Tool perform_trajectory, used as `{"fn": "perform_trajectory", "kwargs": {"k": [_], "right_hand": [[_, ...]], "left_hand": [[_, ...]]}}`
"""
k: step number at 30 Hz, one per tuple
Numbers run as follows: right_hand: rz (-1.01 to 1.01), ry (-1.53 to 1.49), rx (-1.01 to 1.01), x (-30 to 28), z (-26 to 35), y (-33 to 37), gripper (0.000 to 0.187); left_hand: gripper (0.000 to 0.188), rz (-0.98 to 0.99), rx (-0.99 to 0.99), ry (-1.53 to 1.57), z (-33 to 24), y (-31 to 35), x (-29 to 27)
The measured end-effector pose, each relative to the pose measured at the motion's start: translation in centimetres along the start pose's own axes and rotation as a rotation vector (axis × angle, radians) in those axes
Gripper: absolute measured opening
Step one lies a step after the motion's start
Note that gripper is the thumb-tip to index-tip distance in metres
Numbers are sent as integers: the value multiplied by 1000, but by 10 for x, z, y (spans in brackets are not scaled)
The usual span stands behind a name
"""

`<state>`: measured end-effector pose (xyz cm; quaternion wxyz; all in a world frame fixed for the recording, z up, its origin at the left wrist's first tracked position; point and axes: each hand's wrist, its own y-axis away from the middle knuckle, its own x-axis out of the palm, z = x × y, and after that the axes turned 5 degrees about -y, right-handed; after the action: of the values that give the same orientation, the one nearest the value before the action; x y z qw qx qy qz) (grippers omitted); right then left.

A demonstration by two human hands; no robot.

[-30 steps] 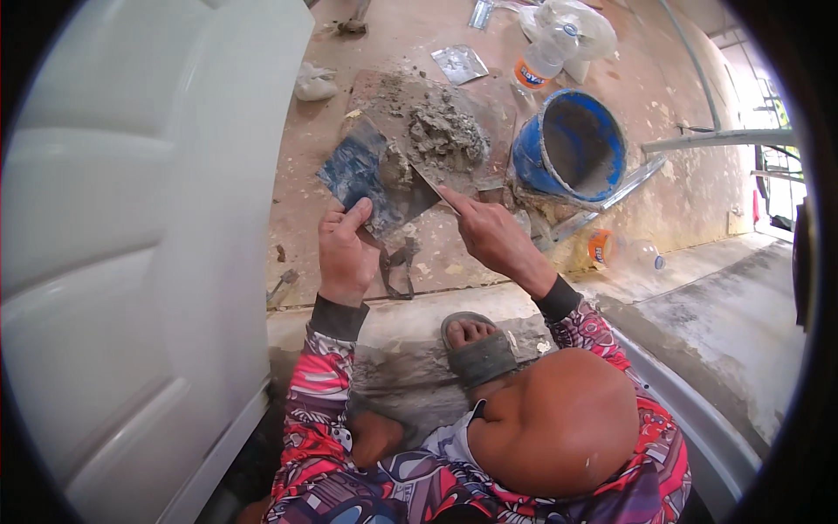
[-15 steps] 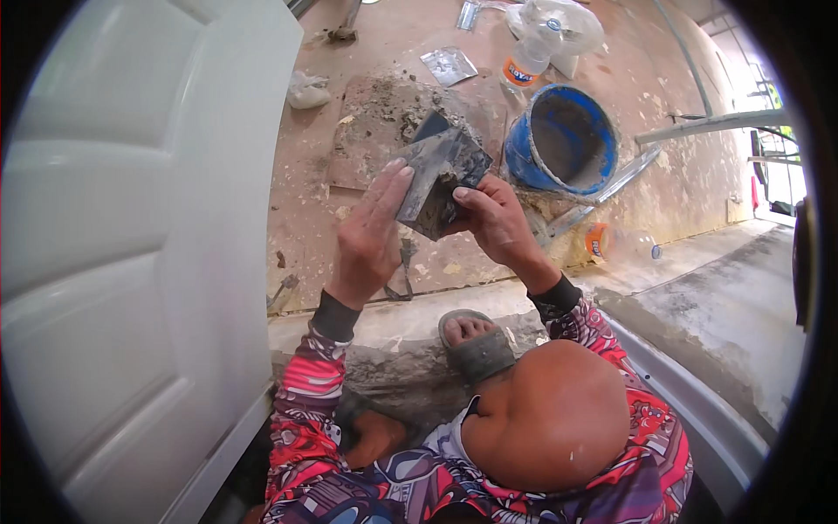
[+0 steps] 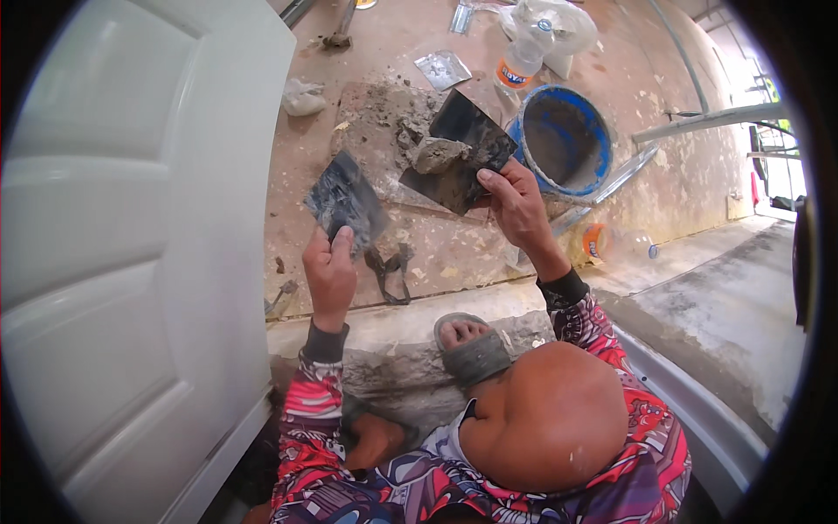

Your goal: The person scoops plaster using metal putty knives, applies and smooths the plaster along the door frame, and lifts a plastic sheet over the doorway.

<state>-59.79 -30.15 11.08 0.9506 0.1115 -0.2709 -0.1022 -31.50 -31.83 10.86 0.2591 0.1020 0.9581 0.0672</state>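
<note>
My left hand (image 3: 332, 275) pinches the lower edge of a thin dark rectangular plate (image 3: 344, 199) smeared with grey residue, held up over the floor. In my right hand (image 3: 517, 210) is a second flat dark plate (image 3: 476, 122), gripped by its right corner with the thumb on top. A lump of wet grey mortar (image 3: 439, 155) sits on this second plate. The two plates are apart. Just right of the second plate stands a blue bucket (image 3: 522, 131) with grey mix inside. Beneath the plates lies a flat board (image 3: 349, 131) strewn with mortar crumbs.
A white panelled door (image 3: 131, 218) fills the left side. Near the bucket are an upright plastic bottle (image 3: 524, 57), a white bag (image 3: 572, 31) and a lying bottle (image 3: 620, 242). A silver packet (image 3: 443, 68), a crumpled bag (image 3: 303, 98) and a black strap (image 3: 393, 275) lie on the floor.
The two plates were together between my hands. Now my left hand has drawn its plate away to the left, and the mortar lump shows on the right-hand plate.
</note>
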Motion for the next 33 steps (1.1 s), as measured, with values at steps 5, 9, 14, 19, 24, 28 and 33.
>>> {"fn": "perform_trajectory", "kwargs": {"k": [5, 9, 14, 19, 24, 28, 33], "right_hand": [[151, 640, -106, 5, 1, 14, 22], [309, 1055, -376, 42, -1, 28, 40], [325, 1266, -235, 30, -21, 28, 42], [197, 1063, 70, -2, -43, 21, 29], [163, -242, 306, 26, -28, 23, 20], [178, -310, 253, 22, -22, 23, 19], [173, -222, 189, 13, -15, 19, 19]], "left_hand": [[12, 62, -242, 936, -45, 12, 35], [19, 136, -323, 1104, -54, 1, 18], [17, 67, -315, 1212, -36, -6, -4], [18, 27, -65, 555, -31, -9, -22], [43, -44, 759, -137, -52, -13, -9], [59, 44, 712, -264, -39, -3, -6], [58, 138, 613, -394, 2, -5, -16]]}}
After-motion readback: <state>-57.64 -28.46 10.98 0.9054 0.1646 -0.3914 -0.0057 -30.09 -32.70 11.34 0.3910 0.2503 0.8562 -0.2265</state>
